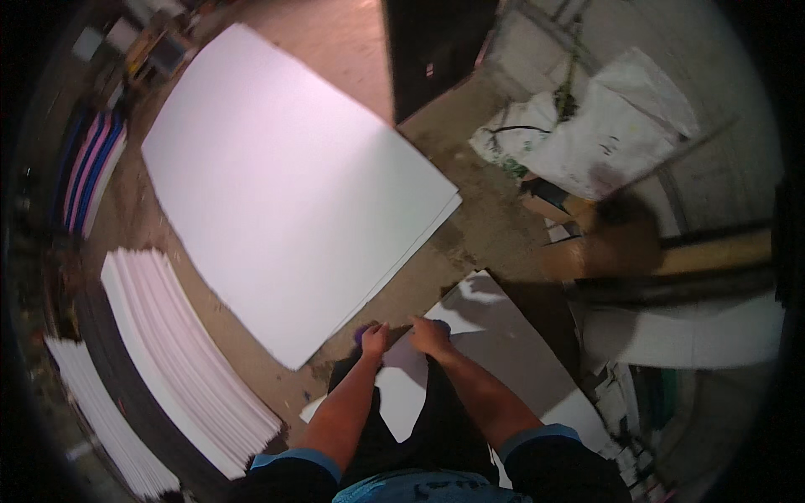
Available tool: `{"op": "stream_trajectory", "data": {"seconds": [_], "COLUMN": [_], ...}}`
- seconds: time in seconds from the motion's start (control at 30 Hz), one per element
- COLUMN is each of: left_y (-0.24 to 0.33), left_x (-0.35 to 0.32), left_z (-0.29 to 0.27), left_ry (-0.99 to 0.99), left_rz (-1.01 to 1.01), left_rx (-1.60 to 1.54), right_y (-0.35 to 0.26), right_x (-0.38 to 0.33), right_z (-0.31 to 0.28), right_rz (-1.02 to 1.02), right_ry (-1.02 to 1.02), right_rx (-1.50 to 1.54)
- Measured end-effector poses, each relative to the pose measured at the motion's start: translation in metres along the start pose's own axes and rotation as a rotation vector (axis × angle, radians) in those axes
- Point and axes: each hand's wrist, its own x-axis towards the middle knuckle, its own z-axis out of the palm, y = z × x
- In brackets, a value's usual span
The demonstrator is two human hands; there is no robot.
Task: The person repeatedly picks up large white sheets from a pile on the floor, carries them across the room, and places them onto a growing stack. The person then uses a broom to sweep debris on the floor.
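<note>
My left hand (375, 339) and my right hand (429, 334) are close together in front of my legs, a small gap between them. Both look closed, with fingers curled in. Whatever they hold, if anything, is too small or blurred to make out. Below them a white sheet (520, 344) lies on the floor, partly shaded and partly hidden by my legs and right arm. Just ahead of my hands lies a large white sheet (293, 193), with a second edge showing under its near right side.
Stacked white sheets (184, 352) and a dark stack (126, 394) stand on the left, with blue and pink sheets (90, 172) farther back. A dark panel (436, 50) rises ahead. White sacks (604, 126) and a brown cardboard box (616, 243) lie to the right.
</note>
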Motion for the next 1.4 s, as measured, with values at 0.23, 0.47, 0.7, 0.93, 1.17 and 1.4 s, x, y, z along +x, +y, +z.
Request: {"op": "stream_trajectory", "data": {"seconds": [0.23,0.47,0.7,0.93,1.17,1.4], "left_y": [-0.076,-0.173,-0.216,-0.224,-0.152,-0.07], "left_x": [0.081,0.261,0.384,0.373,0.325,0.254], "left_z": [0.003,-0.022,-0.018,-0.029,-0.04,-0.094], "left_ry": [-0.063,0.04,0.091,0.511,0.671,0.441], "left_rz": [-0.242,-0.204,-0.234,0.191,0.453,0.525], "left_rx": [-0.403,-0.818,-1.077,0.405,1.071,1.16], "right_y": [0.052,0.091,0.142,0.117,0.07,0.013], "right_x": [0.097,0.289,0.427,0.45,0.376,0.257], "right_z": [0.083,0.232,0.336,0.338,0.275,0.145], "right_rz": [0.063,-0.117,0.504,0.631,0.411,-0.575], "right_ry": [-0.123,-0.038,0.237,0.207,0.148,0.246], "right_rx": [0.062,0.326,1.054,1.313,1.193,-0.461]}}
